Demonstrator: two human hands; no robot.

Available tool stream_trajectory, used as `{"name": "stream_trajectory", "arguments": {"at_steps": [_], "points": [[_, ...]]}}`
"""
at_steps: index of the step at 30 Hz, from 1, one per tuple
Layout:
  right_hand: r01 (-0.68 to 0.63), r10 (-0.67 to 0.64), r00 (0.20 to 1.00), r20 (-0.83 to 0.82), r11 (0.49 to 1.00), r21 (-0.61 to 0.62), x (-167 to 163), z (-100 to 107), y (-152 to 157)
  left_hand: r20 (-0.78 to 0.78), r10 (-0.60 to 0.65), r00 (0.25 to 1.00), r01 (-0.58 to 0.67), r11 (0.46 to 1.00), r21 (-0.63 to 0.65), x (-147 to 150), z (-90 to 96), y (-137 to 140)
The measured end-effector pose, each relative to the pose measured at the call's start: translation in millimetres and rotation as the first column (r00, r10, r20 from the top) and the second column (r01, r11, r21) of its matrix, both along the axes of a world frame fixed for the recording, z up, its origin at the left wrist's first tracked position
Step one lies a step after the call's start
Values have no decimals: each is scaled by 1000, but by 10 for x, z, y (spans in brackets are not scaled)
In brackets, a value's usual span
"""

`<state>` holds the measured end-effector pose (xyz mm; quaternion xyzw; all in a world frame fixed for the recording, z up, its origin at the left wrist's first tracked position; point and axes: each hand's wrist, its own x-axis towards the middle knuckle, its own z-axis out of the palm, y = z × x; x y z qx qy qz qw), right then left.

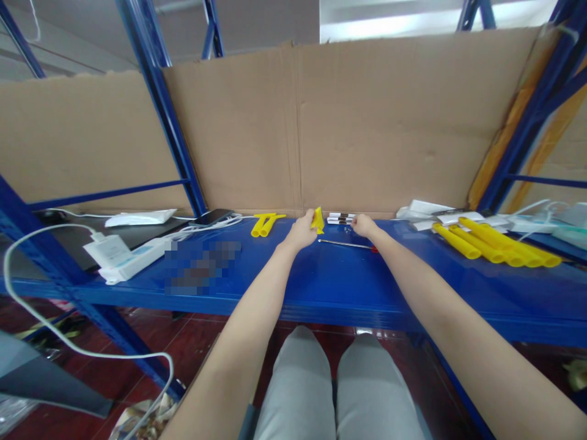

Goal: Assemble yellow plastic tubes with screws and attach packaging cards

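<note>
My left hand is closed around a yellow plastic piece with a flared top, held just above the blue shelf. My right hand is down at the shelf, fingers pinched together. Whatever they hold, if anything, is too small to make out. Beside those fingertips lie a few tiny metal bits, perhaps screws. Several short white pieces with dark bands rest behind them. A screwdriver lies in front, its red handle partly under my right forearm. Two yellow T-shaped pieces are left of my left hand.
Several yellow tubes lie at the right beside white packets. A power strip with a plugged-in charger, cables and a dark phone occupy the left. Cardboard walls off the back; blue posts flank the shelf.
</note>
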<state>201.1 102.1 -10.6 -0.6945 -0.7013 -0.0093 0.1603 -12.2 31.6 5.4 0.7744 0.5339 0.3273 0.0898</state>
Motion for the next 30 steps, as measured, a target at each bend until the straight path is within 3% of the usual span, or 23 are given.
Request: {"name": "stream_trajectory", "arguments": {"at_steps": [6, 12, 20, 25, 28, 30], "points": [[-38, 41, 997, 71, 998, -40, 50, 6, -79, 28, -11, 1000, 11, 1000, 1, -5, -2, 8], [-87, 122, 976, 179, 978, -190, 21, 0, -107, 45, -19, 999, 20, 1000, -17, -15, -8, 25], [-107, 137, 979, 151, 976, -190, 1, -49, -48, 67, -29, 997, 30, 999, -27, -6, 0, 7], [-63, 65, 997, 41, 997, -47, 44, 55, -76, 283, -83, 956, 110, 991, -81, 70, 21, -36], [-34, 48, 989, -142, 994, 105, 86, 133, -69, 506, -112, 855, 231, 957, -178, 223, 83, -34], [-14, 60, 961, -271, 985, 170, 106, 160, -53, 652, -57, 756, 305, 912, -274, 362, 133, 7]]}}
